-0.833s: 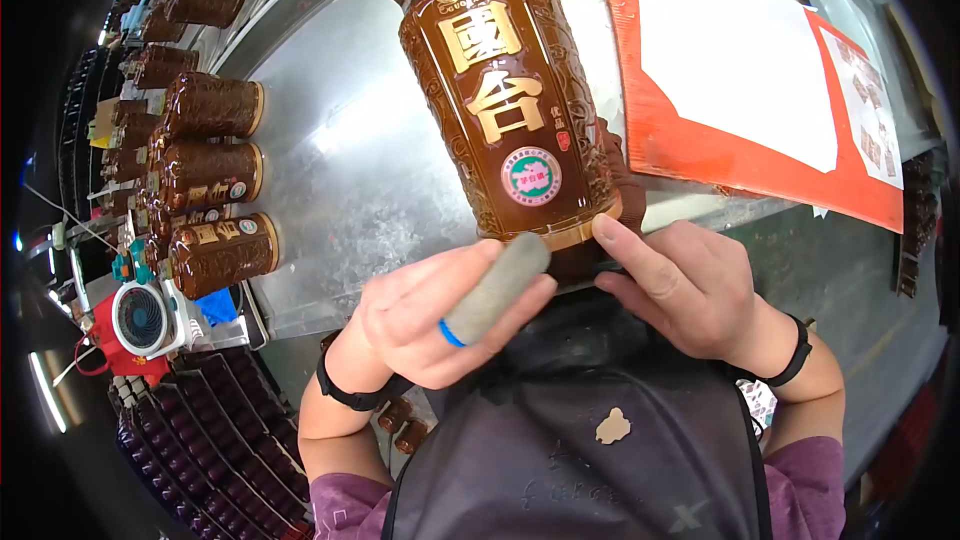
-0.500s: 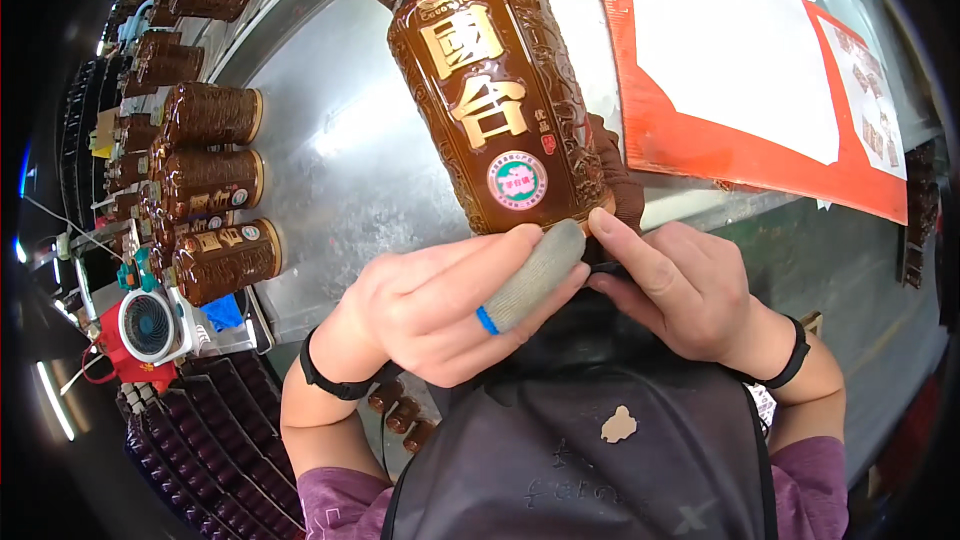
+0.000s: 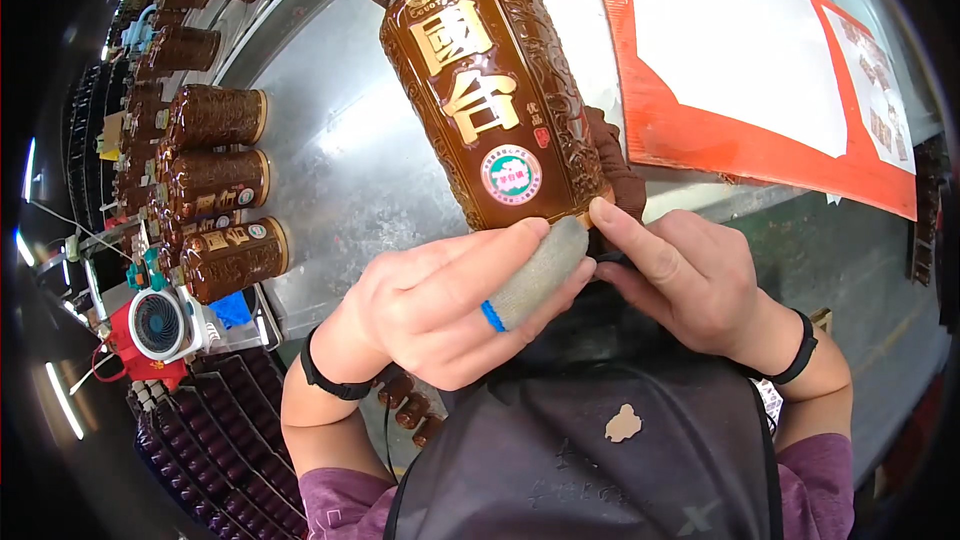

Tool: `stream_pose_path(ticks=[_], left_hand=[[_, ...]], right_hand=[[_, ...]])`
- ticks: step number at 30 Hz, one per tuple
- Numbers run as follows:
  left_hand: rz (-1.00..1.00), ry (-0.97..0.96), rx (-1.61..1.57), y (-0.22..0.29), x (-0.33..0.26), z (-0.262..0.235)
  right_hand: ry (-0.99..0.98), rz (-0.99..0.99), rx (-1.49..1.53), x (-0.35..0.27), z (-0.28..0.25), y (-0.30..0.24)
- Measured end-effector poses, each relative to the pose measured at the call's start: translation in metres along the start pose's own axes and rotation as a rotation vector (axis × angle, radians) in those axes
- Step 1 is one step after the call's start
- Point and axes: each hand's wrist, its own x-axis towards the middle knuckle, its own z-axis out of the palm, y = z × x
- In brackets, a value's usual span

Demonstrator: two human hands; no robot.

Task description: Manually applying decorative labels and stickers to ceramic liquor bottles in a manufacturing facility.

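A large brown bottle (image 3: 500, 100) with raised gold characters and a round green, pink and white sticker leans in front of me, its base toward me. A gold band (image 3: 572, 214) edges the base. My left hand (image 3: 440, 305) is closed at that edge, and a grey knitted finger cover with a blue rim (image 3: 537, 275) sits on one finger. My right hand (image 3: 690, 280) is closed too, index fingertip on the base's right corner, thumb beneath. The fingertips of both hands nearly meet. Whether a small piece lies between them is hidden.
Brown bottles (image 3: 218, 185) lie in rows on the metal table (image 3: 330, 190) at the left. A white fan (image 3: 158, 323) is below them. At the right lies an orange board (image 3: 700, 140) with white sheets. Brown padding (image 3: 622, 175) shows behind the bottle. A dark apron (image 3: 590, 450) covers my lap.
The bottle has shifted slightly left and up in view, with a small turn. Both hands stay at its base with nearly the same grip. The surroundings have shifted slightly.
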Motion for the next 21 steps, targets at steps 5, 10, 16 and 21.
stream_pose_path(ticks=[5, 10, 16, 21], left_hand=[[-0.033, -0.03, -0.033, 0.003, -0.004, -0.01], [-0.1, 0.016, -0.037, 0.009, -0.006, -0.005], [0.004, 0.003, 0.041, 0.001, -0.007, -0.001], [-0.044, -0.015, 0.016, 0.008, -0.015, -0.01]], right_hand=[[-0.021, 0.031, 0.041, 0.002, -0.003, -0.001], [-0.005, 0.033, 0.032, 0.002, -0.001, -0.001], [0.004, 0.033, 0.032, 0.003, -0.001, -0.002], [-0.005, 0.03, 0.007, 0.002, -0.001, -0.001]])
